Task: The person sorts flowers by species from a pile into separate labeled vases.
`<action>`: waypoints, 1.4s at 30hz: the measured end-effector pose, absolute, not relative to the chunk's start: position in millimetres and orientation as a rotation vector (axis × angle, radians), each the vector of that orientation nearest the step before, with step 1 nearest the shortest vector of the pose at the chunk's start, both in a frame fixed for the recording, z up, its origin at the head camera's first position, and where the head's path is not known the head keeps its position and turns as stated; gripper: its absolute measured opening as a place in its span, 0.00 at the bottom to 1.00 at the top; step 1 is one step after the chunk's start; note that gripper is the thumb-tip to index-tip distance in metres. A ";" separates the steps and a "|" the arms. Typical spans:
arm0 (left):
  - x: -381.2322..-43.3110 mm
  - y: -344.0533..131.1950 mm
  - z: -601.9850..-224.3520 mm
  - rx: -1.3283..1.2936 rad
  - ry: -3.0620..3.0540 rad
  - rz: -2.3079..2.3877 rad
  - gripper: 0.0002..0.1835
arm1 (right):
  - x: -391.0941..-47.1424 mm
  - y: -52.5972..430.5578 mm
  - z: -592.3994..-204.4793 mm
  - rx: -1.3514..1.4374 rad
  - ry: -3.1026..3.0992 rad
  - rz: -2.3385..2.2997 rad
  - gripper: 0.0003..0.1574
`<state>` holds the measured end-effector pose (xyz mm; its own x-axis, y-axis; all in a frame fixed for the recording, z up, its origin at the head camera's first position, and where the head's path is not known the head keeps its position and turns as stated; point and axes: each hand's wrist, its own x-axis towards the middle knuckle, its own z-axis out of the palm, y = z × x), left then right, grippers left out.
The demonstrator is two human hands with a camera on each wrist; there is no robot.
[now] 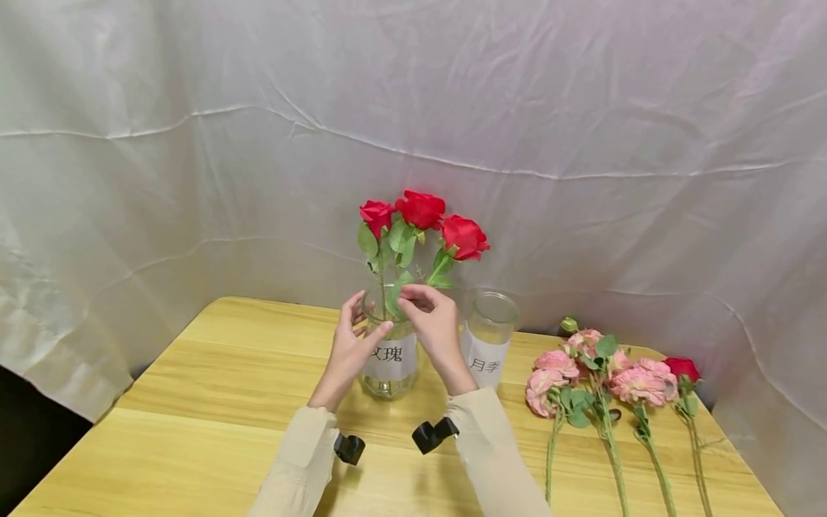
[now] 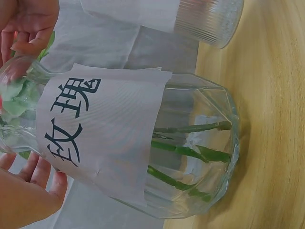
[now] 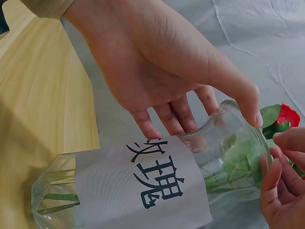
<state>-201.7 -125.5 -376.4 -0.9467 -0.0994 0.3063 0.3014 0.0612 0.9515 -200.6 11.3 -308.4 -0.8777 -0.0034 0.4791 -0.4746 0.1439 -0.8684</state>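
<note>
A clear glass vase (image 1: 388, 388) with a white paper label (image 2: 105, 124) stands upright on the table. Three red roses (image 1: 421, 210) rise from it, their green stems (image 2: 190, 151) reaching down inside. My left hand (image 1: 352, 352) holds the vase at its neck, thumb at the near side of the rim and fingers behind the glass, as the right wrist view shows too. Over the mouth, my right hand (image 1: 436, 327) pinches at a rose's green leaf (image 1: 395, 298) with thumb and forefinger. The exact contact is partly hidden.
Just right of the vase stands a second labelled glass vase (image 1: 494, 323). Several pink flowers (image 1: 642, 382) and one red rose (image 1: 683, 369) lie along the right side of the wooden table (image 1: 213, 402). A grey curtain (image 1: 291, 179) hangs behind.
</note>
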 end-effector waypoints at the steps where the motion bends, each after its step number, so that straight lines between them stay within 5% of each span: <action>1: -201.7 -125.6 -376.2 -0.204 -2.053 -1.959 0.40 | -197.5 11.4 -305.8 0.466 -2.058 1.790 0.12; 22: -197.1 -134.3 -373.6 -0.191 -2.035 -1.962 0.40 | -162.0 61.2 -302.9 0.641 -2.154 1.748 0.11; 33: -199.9 -130.2 -372.7 -0.201 -2.069 -1.948 0.39 | -136.9 132.7 -306.9 0.685 -2.211 1.615 0.15; 42: -200.8 -125.4 -373.9 -0.187 -2.075 -1.956 0.39 | -118.6 215.2 -316.9 0.418 -2.360 1.414 0.19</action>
